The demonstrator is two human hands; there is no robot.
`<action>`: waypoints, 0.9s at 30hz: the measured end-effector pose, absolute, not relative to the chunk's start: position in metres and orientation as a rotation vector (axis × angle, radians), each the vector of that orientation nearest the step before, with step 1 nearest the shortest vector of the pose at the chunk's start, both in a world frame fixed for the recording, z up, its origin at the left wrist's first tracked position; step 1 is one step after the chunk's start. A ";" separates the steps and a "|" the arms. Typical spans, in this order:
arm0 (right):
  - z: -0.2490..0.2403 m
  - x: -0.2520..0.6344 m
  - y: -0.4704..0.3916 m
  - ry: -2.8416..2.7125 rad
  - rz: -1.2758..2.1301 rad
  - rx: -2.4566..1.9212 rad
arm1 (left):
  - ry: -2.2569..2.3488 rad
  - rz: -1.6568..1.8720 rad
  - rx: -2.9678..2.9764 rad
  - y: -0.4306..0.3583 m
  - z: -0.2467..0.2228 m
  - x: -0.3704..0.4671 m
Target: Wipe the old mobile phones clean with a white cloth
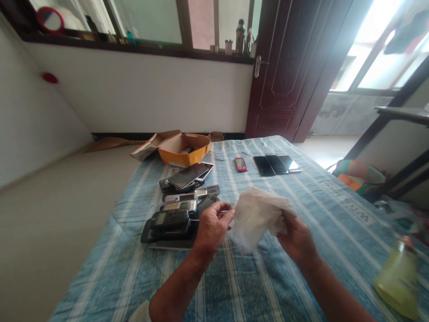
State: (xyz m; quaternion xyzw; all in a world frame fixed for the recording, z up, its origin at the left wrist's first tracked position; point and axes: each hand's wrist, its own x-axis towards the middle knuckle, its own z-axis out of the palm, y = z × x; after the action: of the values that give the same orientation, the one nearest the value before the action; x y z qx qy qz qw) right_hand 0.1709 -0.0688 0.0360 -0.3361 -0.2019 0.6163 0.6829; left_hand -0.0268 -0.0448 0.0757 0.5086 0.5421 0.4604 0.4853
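A thin, whitish, crumpled tissue or cloth (256,217) hangs between my two hands above the striped blue tablecloth (231,286). With thumb and fingers pinched together, my left hand (216,223) grips its left edge. My right hand (296,235) is closed on its right side, where the material bunches up. Just left of my left hand lies a pile of old phones (174,219), some with keypads. Behind them rests a stack of smartphones (189,175). Beyond the tissue are a pink phone (241,164) and three dark-screened smartphones (276,165) side by side.
An open orange cardboard box (184,157) stands at the table's far left corner with something dark inside. Near the right edge is a bottle of yellowish liquid (398,277). A white wall (150,89) and a dark red door (288,67) lie beyond the table.
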 end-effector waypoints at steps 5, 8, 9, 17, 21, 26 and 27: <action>0.043 0.161 -0.072 -0.397 1.458 -0.703 | 1.209 0.974 1.127 -0.053 0.083 -0.022; 0.044 0.149 -0.078 -0.399 1.562 -0.724 | 1.093 0.939 0.994 -0.056 0.086 -0.020; 0.043 0.145 -0.080 -0.419 1.597 -0.739 | 1.048 0.937 0.959 -0.057 0.086 -0.019; 0.030 0.138 -0.090 -0.703 1.765 -0.952 | 0.984 1.167 0.770 -0.053 0.076 -0.016; 0.038 0.156 -0.087 -0.818 1.663 -1.092 | 1.031 1.231 0.728 -0.047 0.072 -0.020; 0.047 0.179 -0.086 -0.884 1.360 -1.334 | 1.109 1.339 0.751 -0.039 0.066 -0.024; 0.050 0.181 -0.088 -0.877 1.297 -1.357 | 1.123 1.363 0.761 -0.038 0.065 -0.024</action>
State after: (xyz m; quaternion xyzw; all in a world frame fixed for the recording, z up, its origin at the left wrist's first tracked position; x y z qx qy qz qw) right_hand 0.1806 -0.0876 0.0498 -0.5637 -0.3642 0.5384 0.5097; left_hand -0.0243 -0.0383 0.0646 0.3244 0.4790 0.5811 0.5724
